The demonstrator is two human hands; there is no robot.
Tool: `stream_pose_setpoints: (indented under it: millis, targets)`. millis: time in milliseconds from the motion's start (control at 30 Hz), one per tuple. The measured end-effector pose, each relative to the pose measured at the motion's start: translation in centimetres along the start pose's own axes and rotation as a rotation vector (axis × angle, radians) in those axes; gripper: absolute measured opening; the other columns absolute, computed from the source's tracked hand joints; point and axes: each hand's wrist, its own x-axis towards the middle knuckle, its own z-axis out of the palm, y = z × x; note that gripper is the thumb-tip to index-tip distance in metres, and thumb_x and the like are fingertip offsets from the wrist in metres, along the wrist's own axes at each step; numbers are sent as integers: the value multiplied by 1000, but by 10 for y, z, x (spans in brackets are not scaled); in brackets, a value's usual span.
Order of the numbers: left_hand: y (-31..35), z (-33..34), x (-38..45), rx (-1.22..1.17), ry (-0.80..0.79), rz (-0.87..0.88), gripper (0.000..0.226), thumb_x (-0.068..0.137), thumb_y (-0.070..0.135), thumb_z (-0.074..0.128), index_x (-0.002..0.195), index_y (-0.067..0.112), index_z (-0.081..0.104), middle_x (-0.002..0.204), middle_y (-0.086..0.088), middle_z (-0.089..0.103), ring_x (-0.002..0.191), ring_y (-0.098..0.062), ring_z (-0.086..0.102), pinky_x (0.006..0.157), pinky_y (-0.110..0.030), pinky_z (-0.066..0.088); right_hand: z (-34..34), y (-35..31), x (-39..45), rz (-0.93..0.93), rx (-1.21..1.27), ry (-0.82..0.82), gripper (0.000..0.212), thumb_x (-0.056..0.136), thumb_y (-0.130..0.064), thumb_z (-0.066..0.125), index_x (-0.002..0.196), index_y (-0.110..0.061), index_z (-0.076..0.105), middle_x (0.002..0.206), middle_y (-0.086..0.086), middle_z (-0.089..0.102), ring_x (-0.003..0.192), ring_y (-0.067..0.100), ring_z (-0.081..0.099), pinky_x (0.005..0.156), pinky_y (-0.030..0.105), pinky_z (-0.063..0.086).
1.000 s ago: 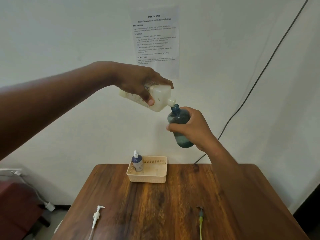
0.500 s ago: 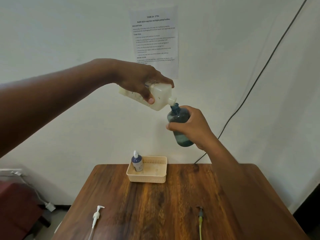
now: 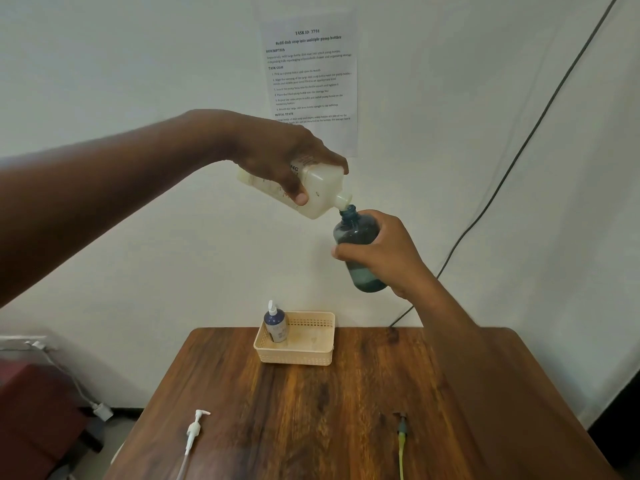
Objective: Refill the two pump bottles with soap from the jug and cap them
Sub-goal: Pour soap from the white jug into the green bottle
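My left hand [image 3: 284,157] grips the cream soap jug [image 3: 320,192], tipped with its spout down at the open neck of a blue-green bottle [image 3: 356,237]. My right hand [image 3: 384,254] holds that bottle slightly tilted, high above the table; liquid sits in its lower part. A second, dark blue bottle [image 3: 276,323] with its white pump fitted stands in the left of a beige basket [image 3: 301,355]. A loose white pump head [image 3: 194,429] lies on the table at the front left.
The wooden table [image 3: 311,410] stands against a white wall with a printed task sheet [image 3: 310,77]. A yellow-green cable end [image 3: 401,441] lies at the front right. A black cable [image 3: 519,147] runs down the wall. A white plug [image 3: 102,410] hangs left of the table.
Both hands have drifted slightly, the jug's spout staying at the bottle's neck. The jug remains tipped over the blue-green bottle.
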Motion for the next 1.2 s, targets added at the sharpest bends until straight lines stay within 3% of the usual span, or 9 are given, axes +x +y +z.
stream_pose_setpoints:
  millis: [133,400,600,967,1200]
  targets:
    - [0,-1,1,8,9,4,72,85,32,84,147,45,48,115,24,56,112,-15,54,86,-24,42,0,0,0,5,5,0,52,71,-34,89,116,-32,64,109,-17,64,99,7,63,74,24,50]
    - [2,-1,1,22,-1,5,71,84,33,85,144,47,49,122,13,59,114,-18,55,93,-34,46,1,0,1,8,3,-9,43,70,-34,89,103,-40,61,104,-23,63,95,5,62,71,20,48]
    - [2,-3,2,48,2,-6,72,85,32,84,145,47,49,113,25,56,107,-13,54,84,-26,42,3,-1,1,13,13,-3,43,68,-33,90,101,-39,63,104,-22,64,95,4,63,70,20,48]
    - [2,-4,-1,84,-13,-24,74,85,33,83,148,48,46,110,30,52,112,-18,52,93,-36,41,6,-1,0,14,16,-8,54,71,-30,89,119,-30,65,113,-13,66,100,9,63,75,25,50]
    - [-4,-2,-6,9,14,-40,73,85,34,83,146,48,47,111,34,52,108,-12,54,83,-26,41,11,-2,1,13,41,-8,48,71,-31,89,112,-34,63,109,-17,64,99,10,62,77,27,53]
